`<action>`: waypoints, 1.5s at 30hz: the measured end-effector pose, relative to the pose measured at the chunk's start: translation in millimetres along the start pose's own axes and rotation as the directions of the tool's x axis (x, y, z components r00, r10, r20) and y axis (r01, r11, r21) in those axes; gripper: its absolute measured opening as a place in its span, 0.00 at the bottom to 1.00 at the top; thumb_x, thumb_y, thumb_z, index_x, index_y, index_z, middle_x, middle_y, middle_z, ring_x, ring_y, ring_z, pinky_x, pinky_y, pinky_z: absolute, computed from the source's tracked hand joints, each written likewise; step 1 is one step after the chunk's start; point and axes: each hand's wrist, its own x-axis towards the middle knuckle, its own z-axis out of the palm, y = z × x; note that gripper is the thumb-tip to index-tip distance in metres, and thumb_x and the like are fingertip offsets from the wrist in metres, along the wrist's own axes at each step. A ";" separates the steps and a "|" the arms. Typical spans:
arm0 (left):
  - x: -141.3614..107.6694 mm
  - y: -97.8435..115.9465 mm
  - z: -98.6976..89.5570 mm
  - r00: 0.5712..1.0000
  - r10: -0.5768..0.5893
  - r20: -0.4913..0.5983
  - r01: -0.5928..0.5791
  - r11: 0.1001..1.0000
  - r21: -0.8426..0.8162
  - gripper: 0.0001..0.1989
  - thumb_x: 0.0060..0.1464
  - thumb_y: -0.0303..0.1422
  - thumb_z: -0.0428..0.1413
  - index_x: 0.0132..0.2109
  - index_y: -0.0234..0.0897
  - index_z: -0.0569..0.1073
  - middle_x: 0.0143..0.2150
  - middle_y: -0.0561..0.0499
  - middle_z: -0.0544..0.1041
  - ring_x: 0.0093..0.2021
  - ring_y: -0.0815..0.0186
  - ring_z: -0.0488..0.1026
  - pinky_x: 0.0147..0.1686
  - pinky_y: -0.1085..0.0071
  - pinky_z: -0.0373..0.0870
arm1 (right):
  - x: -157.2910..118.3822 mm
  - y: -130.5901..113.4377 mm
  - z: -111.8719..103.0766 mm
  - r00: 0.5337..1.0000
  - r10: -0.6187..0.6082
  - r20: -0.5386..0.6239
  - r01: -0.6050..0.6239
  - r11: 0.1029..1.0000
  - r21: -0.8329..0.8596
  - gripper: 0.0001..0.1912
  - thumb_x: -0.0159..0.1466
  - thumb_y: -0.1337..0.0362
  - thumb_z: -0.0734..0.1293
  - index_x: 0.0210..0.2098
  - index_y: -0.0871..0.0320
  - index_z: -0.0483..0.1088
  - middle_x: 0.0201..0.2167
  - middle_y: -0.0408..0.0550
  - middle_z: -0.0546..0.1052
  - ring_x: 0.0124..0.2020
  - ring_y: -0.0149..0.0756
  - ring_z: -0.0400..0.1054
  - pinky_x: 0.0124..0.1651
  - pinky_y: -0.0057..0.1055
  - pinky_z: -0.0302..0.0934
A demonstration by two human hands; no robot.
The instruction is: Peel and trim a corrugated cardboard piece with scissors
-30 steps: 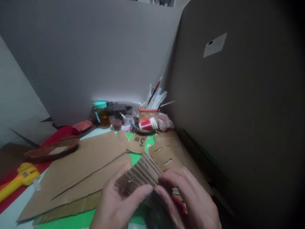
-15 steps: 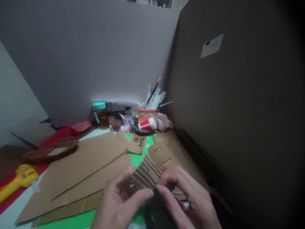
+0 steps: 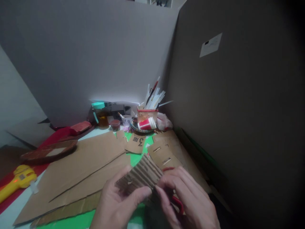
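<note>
A small piece of corrugated cardboard (image 3: 143, 173), its ridges facing up, is held at the lower middle of the head view. My left hand (image 3: 121, 200) grips its left side, thumb on top. At its right lower edge, the thumb and forefinger of my right hand (image 3: 188, 197) pinch it. Red scissor-like handles (image 3: 177, 203) show at my right hand; the rest of that tool is hidden. Large flat cardboard sheets (image 3: 83, 168) lie to the left, and a slotted cardboard piece (image 3: 162, 154) lies beyond my right hand.
A yellow glue gun (image 3: 21, 179) lies at far left. Towards the back stand a teal-lidded jar (image 3: 101, 116), a small red pot (image 3: 115, 125), a tub of white strips (image 3: 147, 115) and a tipped red-and-white cup (image 3: 147, 123). A dark panel (image 3: 233, 111) rises on the right.
The cardboard piece has tilted slightly, showing more of its ridged face. My right hand has turned a little, and more of the red handles shows.
</note>
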 end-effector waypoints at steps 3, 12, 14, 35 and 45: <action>0.7 -0.6 0.6 1.000 -0.020 -0.009 0.020 0.998 -0.063 0.06 0.50 0.34 0.65 0.35 0.39 0.78 0.34 0.50 0.80 0.38 0.61 0.73 0.42 0.66 0.70 | -0.9 0.3 1.4 1.000 -0.024 -0.013 0.023 0.999 -0.033 0.08 0.62 0.76 0.62 0.32 0.57 0.65 0.27 0.45 0.70 0.31 0.34 0.65 0.36 0.33 0.60; -1.1 1.2 1.5 0.999 -0.021 -0.030 0.018 0.996 -0.085 0.06 0.49 0.33 0.66 0.35 0.39 0.78 0.33 0.50 0.81 0.37 0.62 0.75 0.41 0.69 0.71 | -1.4 -3.8 0.6 0.998 0.049 -0.047 -0.049 0.999 -0.002 0.07 0.65 0.74 0.65 0.41 0.58 0.69 0.33 0.46 0.74 0.33 0.33 0.67 0.39 0.31 0.64; -2.3 0.7 0.7 0.999 0.003 -0.039 -0.005 0.999 -0.053 0.05 0.48 0.33 0.66 0.32 0.40 0.78 0.31 0.52 0.79 0.34 0.64 0.73 0.39 0.71 0.71 | -1.5 -3.9 0.8 0.997 0.045 -0.058 -0.044 0.999 0.019 0.08 0.64 0.75 0.65 0.41 0.59 0.69 0.33 0.47 0.75 0.34 0.33 0.68 0.39 0.31 0.65; -1.9 -7.3 -2.8 0.960 0.281 -0.015 -0.276 0.951 0.139 0.07 0.44 0.31 0.69 0.29 0.52 0.83 0.32 0.57 0.80 0.32 0.65 0.75 0.34 0.76 0.73 | 2.8 -3.9 -8.3 0.996 -0.028 -0.080 0.037 0.992 0.119 0.15 0.58 0.81 0.67 0.41 0.58 0.70 0.31 0.48 0.75 0.33 0.36 0.69 0.36 0.34 0.67; -4.4 0.8 0.6 0.993 0.115 -0.003 -0.114 0.990 0.078 0.02 0.48 0.33 0.66 0.31 0.46 0.82 0.30 0.57 0.80 0.33 0.66 0.76 0.36 0.77 0.74 | 6.6 -6.8 -7.6 0.997 0.002 -0.082 0.007 0.993 0.116 0.11 0.56 0.81 0.66 0.31 0.59 0.69 0.25 0.44 0.71 0.26 0.31 0.65 0.32 0.30 0.64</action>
